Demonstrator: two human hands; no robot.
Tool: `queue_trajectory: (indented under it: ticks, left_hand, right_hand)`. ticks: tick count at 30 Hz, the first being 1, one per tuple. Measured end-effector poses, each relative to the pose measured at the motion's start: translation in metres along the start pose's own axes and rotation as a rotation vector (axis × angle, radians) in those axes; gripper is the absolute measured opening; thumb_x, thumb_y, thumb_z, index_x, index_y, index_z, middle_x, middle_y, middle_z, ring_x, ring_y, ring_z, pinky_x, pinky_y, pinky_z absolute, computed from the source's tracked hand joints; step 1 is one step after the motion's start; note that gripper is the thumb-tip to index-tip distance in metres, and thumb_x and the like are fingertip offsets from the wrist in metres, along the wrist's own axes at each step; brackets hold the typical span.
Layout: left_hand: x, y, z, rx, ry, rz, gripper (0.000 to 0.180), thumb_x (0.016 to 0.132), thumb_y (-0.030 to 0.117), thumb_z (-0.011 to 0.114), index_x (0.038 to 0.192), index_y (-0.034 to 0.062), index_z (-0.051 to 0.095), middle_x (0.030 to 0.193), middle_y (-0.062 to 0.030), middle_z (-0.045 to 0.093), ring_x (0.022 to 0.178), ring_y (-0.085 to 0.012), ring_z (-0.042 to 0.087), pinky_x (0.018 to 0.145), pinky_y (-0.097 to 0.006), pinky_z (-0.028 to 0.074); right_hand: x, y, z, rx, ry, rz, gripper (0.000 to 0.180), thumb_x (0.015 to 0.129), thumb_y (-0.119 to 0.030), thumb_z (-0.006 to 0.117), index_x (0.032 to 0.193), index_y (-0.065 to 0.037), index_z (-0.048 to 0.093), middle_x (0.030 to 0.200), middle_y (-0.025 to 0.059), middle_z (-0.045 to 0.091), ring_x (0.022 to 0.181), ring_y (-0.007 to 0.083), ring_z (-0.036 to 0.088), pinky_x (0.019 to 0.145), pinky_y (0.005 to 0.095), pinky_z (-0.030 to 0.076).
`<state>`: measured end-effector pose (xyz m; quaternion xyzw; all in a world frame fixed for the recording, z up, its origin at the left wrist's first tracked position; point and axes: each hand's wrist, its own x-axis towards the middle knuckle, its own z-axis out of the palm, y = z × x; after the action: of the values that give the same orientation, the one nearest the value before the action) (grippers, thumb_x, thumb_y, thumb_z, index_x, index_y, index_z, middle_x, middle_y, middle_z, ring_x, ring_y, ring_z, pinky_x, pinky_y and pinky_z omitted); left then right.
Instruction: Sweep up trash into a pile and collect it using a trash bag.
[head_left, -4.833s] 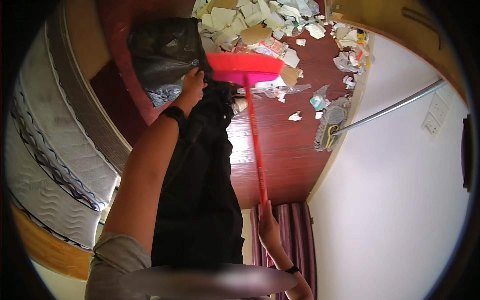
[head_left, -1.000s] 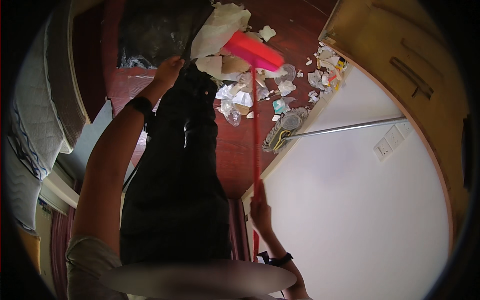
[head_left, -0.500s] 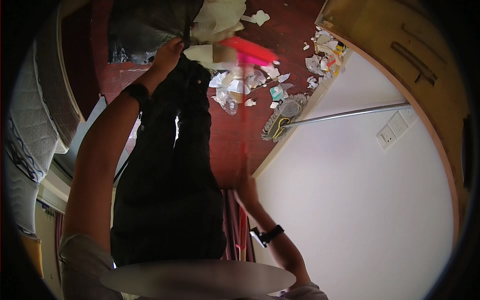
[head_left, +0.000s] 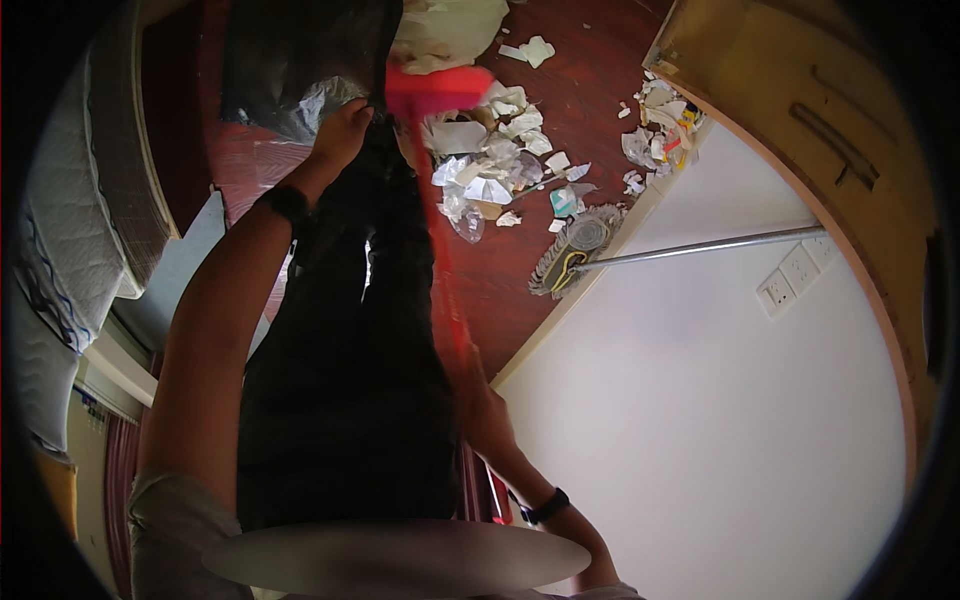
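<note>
My left hand (head_left: 343, 135) is closed on the edge of a black plastic bag (head_left: 290, 60) that lies on the floor at the upper left, partly crumpled and shiny. My right hand (head_left: 485, 415) grips the red handle of a broom (head_left: 438, 88), smeared by motion. Its red head is beside the bag, close to my left hand. Just right of the broom lies a heap of paper scraps and clear plastic wrappers (head_left: 490, 165). A large pale crumpled sheet or bag (head_left: 450, 35) lies beyond the broom head. My dark-clad legs hide the floor between my arms.
A mop (head_left: 570, 260) leans with its grey fringed head on the dark red floor against the white wall (head_left: 700, 380). Another litter pile (head_left: 660, 130) sits by the wooden furniture (head_left: 780, 90). Mattresses (head_left: 60, 260) stand at the left.
The broom head has swung left to the black bag, and my right hand has moved slightly lower. My left hand keeps its hold on the bag. The whole view has shifted a little.
</note>
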<state>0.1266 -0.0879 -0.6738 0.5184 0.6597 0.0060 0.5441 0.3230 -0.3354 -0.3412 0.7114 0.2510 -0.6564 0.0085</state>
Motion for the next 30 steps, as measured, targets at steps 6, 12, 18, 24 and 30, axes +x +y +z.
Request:
queue_trajectory:
  ticks: [6, 12, 18, 24, 30]
  left_hand:
    - [0.021, -0.016, -0.005, -0.019, 0.054, -0.005, 0.036, 0.091, 0.030, 0.051, 0.114, 0.0032, 0.057, 0.096, -0.0132, 0.063, 0.085, -0.0242, 0.060, 0.072, -0.033, 0.048]
    - [0.027, -0.033, -0.007, -0.031, 0.047, -0.054, 0.038, 0.091, 0.030, 0.053, 0.118, 0.0029, 0.054, 0.095, -0.0062, 0.062, 0.075, -0.0136, 0.059, 0.064, -0.027, 0.049]
    - [0.017, -0.020, -0.007, -0.032, 0.086, 0.026, 0.031, 0.090, 0.030, 0.050, 0.104, 0.0038, 0.059, 0.084, -0.0164, 0.065, 0.084, -0.0343, 0.062, 0.072, -0.040, 0.047]
    - [0.007, -0.015, -0.015, -0.201, 0.183, -0.022, 0.034, 0.090, 0.030, 0.056, 0.110, 0.0022, 0.058, 0.083, -0.0045, 0.061, 0.071, -0.0108, 0.058, 0.063, -0.028, 0.049]
    - [-0.025, 0.010, -0.010, -0.041, 0.076, 0.043, 0.030, 0.089, 0.028, 0.053, 0.104, 0.0030, 0.060, 0.087, -0.0183, 0.064, 0.085, -0.0346, 0.063, 0.073, -0.039, 0.048]
  right_hand:
    - [-0.049, 0.030, -0.039, -0.091, 0.229, 0.080, 0.060, 0.090, -0.006, 0.045, 0.144, -0.006, 0.019, 0.130, 0.0247, 0.046, 0.094, 0.0418, 0.060, 0.073, 0.0420, 0.053]
    - [0.034, 0.043, -0.059, -0.062, 0.447, 0.120, 0.055, 0.094, -0.015, 0.044, 0.145, -0.012, 0.024, 0.068, 0.0099, 0.056, 0.046, 0.0127, 0.051, 0.043, 0.0296, 0.043]
    - [0.164, -0.014, -0.087, -0.066, 0.479, -0.053, 0.062, 0.090, -0.008, 0.042, 0.146, -0.012, 0.016, 0.110, 0.0260, 0.059, 0.079, 0.0411, 0.062, 0.062, 0.0434, 0.049]
    - [0.122, -0.010, -0.019, -0.348, 0.147, 0.068, 0.075, 0.085, -0.003, 0.043, 0.147, -0.010, 0.001, 0.074, 0.0228, 0.057, 0.063, 0.0387, 0.059, 0.052, 0.0460, 0.047]
    - [0.044, -0.008, 0.031, -0.951, -0.067, -0.454, 0.066, 0.088, -0.005, 0.047, 0.142, 0.004, 0.010, 0.101, 0.0309, 0.059, 0.068, 0.0268, 0.062, 0.058, 0.0349, 0.053]
